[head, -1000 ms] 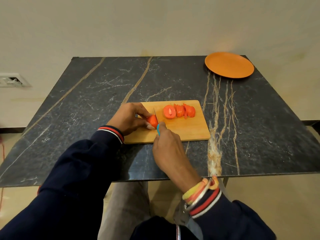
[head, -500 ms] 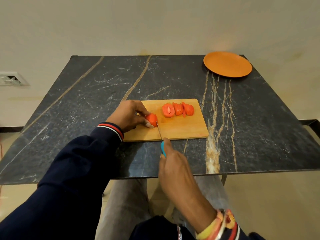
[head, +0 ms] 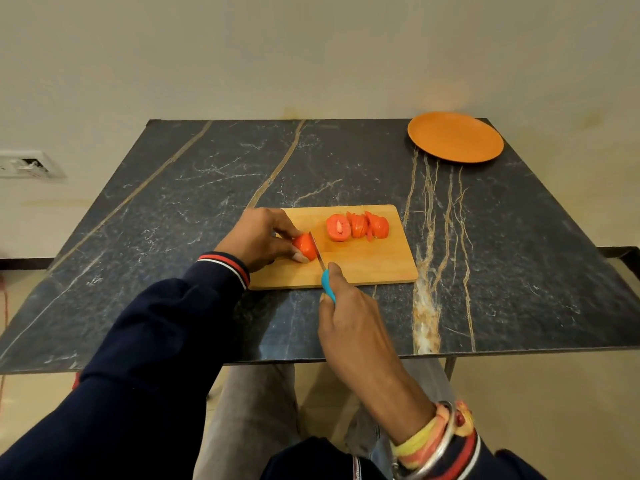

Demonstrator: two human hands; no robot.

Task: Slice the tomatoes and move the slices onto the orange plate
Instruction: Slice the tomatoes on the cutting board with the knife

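Scanning from the left, I see a white wall socket [head: 27,164] beyond the dark, veined marble worktop [head: 173,209]. The left hand [head: 258,237], in a navy sleeve with a red-and-white cuff, curls fingers and thumb round the uncut red tomato piece [head: 305,246] at the left end of the rectangular wooden chopping board [head: 381,265]. I see the small turquoise-handled knife [head: 328,285] with its blade against that piece's right face. The right hand [head: 349,320] grips the handle over the board's near edge. Further right on the board, a row of cut red tomato slices [head: 358,226] leans together. The round orange plate [head: 455,142] sits at the worktop's far right corner, well apart from the board.
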